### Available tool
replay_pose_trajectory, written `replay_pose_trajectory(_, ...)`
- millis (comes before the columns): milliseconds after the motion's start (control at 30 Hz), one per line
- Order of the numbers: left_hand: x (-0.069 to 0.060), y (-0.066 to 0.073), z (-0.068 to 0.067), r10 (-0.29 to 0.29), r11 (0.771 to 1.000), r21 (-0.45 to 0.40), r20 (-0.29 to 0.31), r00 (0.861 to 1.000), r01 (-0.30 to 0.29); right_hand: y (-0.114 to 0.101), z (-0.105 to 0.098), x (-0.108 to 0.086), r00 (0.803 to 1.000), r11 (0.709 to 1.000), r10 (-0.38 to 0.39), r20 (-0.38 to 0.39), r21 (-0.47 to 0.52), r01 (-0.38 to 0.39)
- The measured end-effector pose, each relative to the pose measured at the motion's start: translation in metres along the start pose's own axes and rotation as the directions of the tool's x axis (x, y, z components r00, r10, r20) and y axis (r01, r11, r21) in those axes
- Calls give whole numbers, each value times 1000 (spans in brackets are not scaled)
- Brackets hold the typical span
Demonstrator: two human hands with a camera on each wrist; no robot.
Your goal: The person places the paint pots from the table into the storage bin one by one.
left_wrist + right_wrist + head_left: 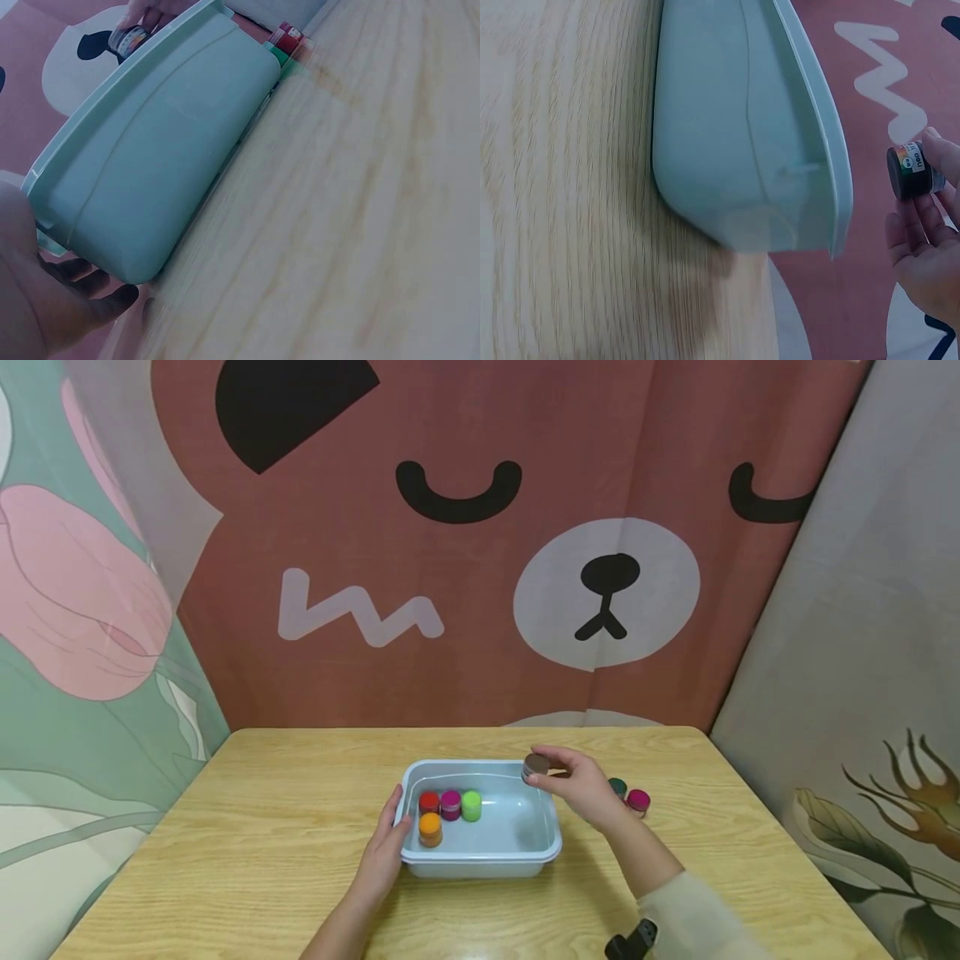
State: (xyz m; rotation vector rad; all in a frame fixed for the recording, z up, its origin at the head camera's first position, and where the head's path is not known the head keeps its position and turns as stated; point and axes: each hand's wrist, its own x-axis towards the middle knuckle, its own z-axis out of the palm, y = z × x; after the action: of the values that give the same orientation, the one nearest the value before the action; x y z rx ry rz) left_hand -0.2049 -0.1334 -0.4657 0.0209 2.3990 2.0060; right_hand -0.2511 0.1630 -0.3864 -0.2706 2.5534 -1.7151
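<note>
Above the light-blue tray's [480,858] far right corner, a brown jar [536,766] sits pinched between thumb and fingertips of the right hand [588,789]. Left hand [381,853] holds the tray's left rim.

Behind the wooden counter [292,810] there is a bear backdrop [465,677]; flowered cloth [82,593] at left, grey cloth [847,635] at right.
</note>
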Motion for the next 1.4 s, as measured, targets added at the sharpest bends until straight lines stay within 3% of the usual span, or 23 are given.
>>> replay_pose_trajectory(333, 0, -1, -1, -4, 1000, -6, 2, 1000, 4, -9, 26, 10, 999, 1000, -20, 34, -11, 21)
replay_pose_trajectory(600, 0, 0, -1, -8, 1000, -7, -3, 1000, 8, -11, 46, 16, 997, 1000, 7, 73, 6, -7)
replay_pose_trajectory(1400, -1, 0, -1, 5, 1000, 10, 2, 1000, -5, -5, 97, 27, 976, 994, -68, 206, -72, 85)
